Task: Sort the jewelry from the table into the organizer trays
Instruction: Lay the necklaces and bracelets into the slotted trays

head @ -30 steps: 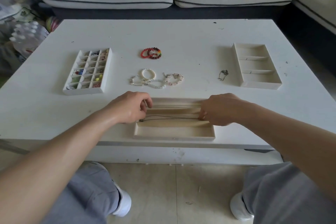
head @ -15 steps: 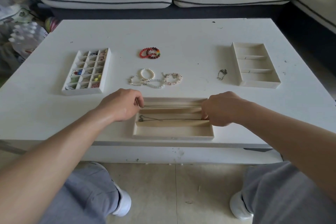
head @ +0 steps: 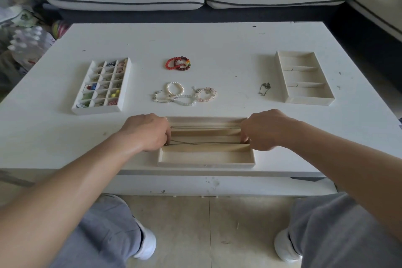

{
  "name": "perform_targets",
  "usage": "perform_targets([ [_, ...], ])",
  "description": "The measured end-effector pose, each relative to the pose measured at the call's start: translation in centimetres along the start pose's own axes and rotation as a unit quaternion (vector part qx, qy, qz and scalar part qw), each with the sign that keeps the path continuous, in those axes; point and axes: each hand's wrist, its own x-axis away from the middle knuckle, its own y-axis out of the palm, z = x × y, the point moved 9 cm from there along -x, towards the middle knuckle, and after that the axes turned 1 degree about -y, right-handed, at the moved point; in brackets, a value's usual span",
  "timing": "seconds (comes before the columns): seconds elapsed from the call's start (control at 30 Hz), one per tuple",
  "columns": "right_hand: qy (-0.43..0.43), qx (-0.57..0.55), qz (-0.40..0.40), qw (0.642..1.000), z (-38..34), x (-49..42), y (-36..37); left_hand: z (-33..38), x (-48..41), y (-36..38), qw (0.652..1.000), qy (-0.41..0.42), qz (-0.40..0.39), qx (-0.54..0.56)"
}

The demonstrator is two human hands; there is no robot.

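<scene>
Between the two sets of fingers (head: 167, 135), a thin necklace chain (head: 206, 143) lay stretched in the middle compartment of the long organizer tray (head: 205, 164), which sat at the near edge of the counter (head: 217, 50). Its long axis ran straight across from one hand to the other, parallel to the tray's dividers, so each end lay directly inward of the fingers nearest it.

The left hand (head: 148, 131) was curled over the tray's left end, its fingers drawn narrow right at the chain's left tip. The knuckles hid the contact, so I could not tell whether they pinched the chain or only sat beside it. The right hand (head: 264, 129) mirrored it at the other end, fingers tucked down and, as far as could be seen, pinching the chain's right tip.

The strands sagged and crossed a little toward the left fingers, which suggested the chain was resting on the compartment floor and not hanging taut. One compartment beyond the fingers, a second chain (head: 204, 126) lay along the same line.

By my judgement the laying-down was nearly done, and the next move turned on letting go without dragging either end sideways. Farther beyond the fingers, pale bead bracelets (head: 174, 93) lay about midway between the hands. A small dark chain (head: 264, 89) lay straight out from the right hand, clearly the nearer one to it.
</scene>
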Motion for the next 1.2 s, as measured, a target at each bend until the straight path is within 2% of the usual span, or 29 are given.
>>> perform_targets([
  [0.13,0.007,-0.028,0.026,0.999,0.3,-0.3,-0.5,0.2,-0.1,-0.4,0.999,-0.006,0.016,0.030],
  [0.23,0.028,-0.106,0.125,0.986,1.4,-0.2,-2.5,-0.2,-0.1,-1.6,0.994,-0.014,0.070,0.080],
  [0.3,0.043,-0.131,0.160,0.977,2.1,-0.3,-3.0,-0.6,-0.3,-2.0,0.992,-0.011,0.100,0.075],
  [0.47,0.054,-0.115,0.118,0.985,2.4,-1.6,-1.0,-0.6,-1.0,-0.6,0.995,0.001,0.086,0.050],
  [0.6,0.060,-0.098,0.125,0.986,2.3,-2.1,-0.9,-0.5,-1.2,-0.6,0.994,-0.011,0.100,0.044],
  [0.77,0.058,-0.110,0.121,0.985,2.5,-1.9,-1.2,-0.5,-1.7,-0.6,0.997,-0.018,0.067,0.040],
  [0.83,0.078,-0.166,0.139,0.973,4.0,-1.8,-2.1,-0.2,-1.9,-1.5,0.997,-0.017,0.053,0.055],
  [0.97,0.138,-0.255,0.242,0.926,8.7,-2.9,-3.6,2.0,-3.3,-4.5,0.988,0.006,0.069,0.136],
  [1.2,0.249,-0.237,0.241,0.908,12.4,-6.6,-1.0,7.8,-7.2,-7.3,0.972,0.044,0.116,0.199],
])
